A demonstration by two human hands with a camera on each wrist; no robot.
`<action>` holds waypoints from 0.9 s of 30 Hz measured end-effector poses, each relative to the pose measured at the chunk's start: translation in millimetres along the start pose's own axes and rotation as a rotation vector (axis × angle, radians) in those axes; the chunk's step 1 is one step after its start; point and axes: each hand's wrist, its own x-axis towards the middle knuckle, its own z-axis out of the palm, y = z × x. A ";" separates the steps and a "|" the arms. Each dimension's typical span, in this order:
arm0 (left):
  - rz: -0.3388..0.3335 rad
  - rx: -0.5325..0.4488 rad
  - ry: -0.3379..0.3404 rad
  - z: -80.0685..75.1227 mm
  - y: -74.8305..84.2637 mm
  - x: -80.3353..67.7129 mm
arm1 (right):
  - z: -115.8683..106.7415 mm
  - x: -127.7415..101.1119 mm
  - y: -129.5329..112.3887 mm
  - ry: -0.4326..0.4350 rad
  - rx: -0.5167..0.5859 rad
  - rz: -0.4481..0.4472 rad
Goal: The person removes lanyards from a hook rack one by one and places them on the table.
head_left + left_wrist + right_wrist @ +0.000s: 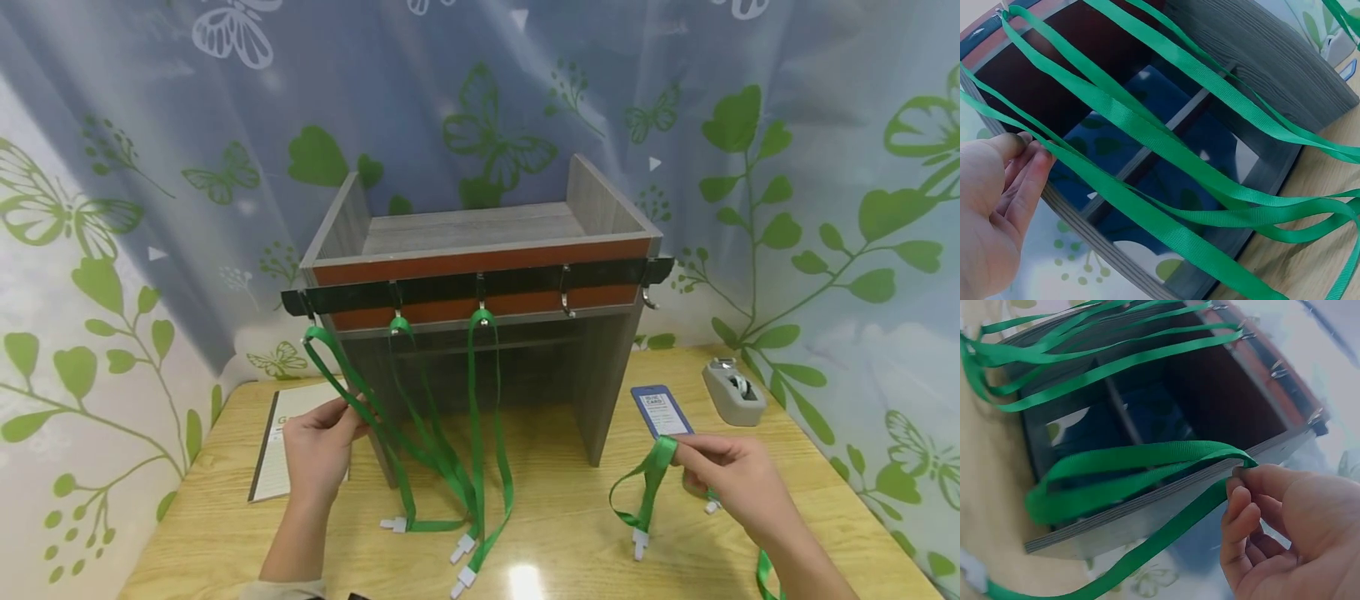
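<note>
Left hand point(318, 450): thumb and fingertips point(1029, 153) pinch the leftmost hanging green ribbon lanyard point(352, 392) partway down its loop. Above the hand, this lanyard runs up to the first metal hook point(307, 302) of the black hook rail point(472, 287). To the left of the hand, a white paper booklet with a dark spine point(281, 450) lies flat on the light wooden table point(555, 533); the wrist covers part of it. To the right of the hand, two more green ribbon lanyards point(480, 417) hang from the second and third hooks, their white plastic clips point(463, 546) resting on the table. The grey wooden shelf unit point(480, 250) stands just behind the hand.

Right hand point(731, 475): thumb and fingertips point(1241, 500) pinch a loose green ribbon lanyard point(645, 483) at its fold. Its loop droops to the left of the hand, its white clip on the table. Just beyond the hand lies a blue card holder point(660, 410), its lower edge hidden by the fingers. Farther right sits a grey tape dispenser point(735, 392). The strap's tail leaves the frame below the wrist.
</note>
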 end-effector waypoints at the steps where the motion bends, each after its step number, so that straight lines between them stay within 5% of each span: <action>1: 0.002 -0.001 0.000 0.1 0.2 0.0 | 1.4 -0.1 3.8 -0.006 0.004 0.010; 13: -0.031 -0.005 -0.006 -2.2 1.0 -1.0 | 12.5 3.1 34.6 -0.046 0.045 0.078; 22: -0.025 -0.007 -0.008 -0.4 1.0 0.0 | 15.0 9.3 61.6 -0.174 0.131 0.178; 27: -0.030 -0.006 -0.014 -2.1 0.6 -1.0 | 19.8 11.6 72.5 -0.146 0.121 0.228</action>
